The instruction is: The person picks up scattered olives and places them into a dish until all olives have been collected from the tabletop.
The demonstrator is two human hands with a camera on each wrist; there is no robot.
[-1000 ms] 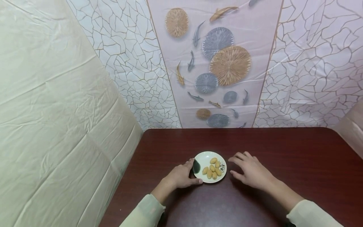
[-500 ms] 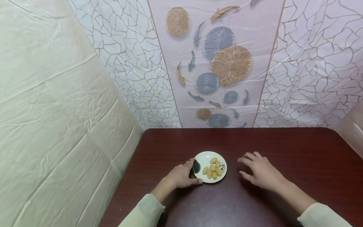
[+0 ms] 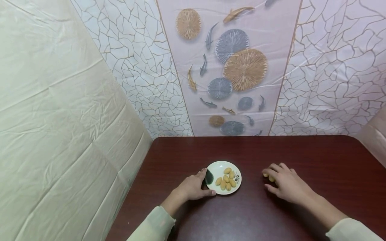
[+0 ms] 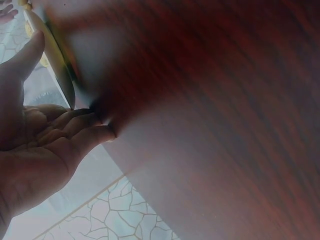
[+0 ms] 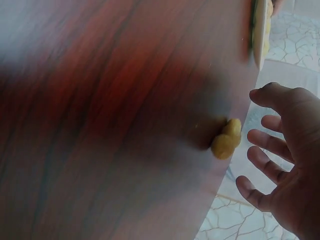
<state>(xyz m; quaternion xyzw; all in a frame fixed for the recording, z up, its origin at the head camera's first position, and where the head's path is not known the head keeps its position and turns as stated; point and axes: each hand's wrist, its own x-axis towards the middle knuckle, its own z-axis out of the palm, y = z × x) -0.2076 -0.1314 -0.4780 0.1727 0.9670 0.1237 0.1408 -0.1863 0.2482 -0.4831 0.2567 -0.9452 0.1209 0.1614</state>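
A small white plate [image 3: 215, 169] with a dark green patch and a floral print bears several yellow, oval, date-like fruits [image 3: 226, 179]. My left hand [image 3: 191, 186] holds the plate at its left side, thumb on the near rim and fingers at the left edge. In the left wrist view the plate [image 4: 59, 65] stands between thumb and fingers. To the right, my right hand [image 3: 286, 182] hovers with parted fingers over more yellow fruits [image 3: 271, 178] on the table. These fruits [image 5: 223, 145] lie apart from the fingertips in the right wrist view.
The dark red-brown wooden table [image 3: 187, 150] has rounded far corners. Behind it hangs a patterned cloth [image 3: 247, 110] with fish and round motifs. A pale cream cloth [image 3: 75, 134] slopes along the left side.
My right hand has moved away from the plate to the right, and yellow fruits now show beneath its fingers. The left hand and the plate have stayed in place.
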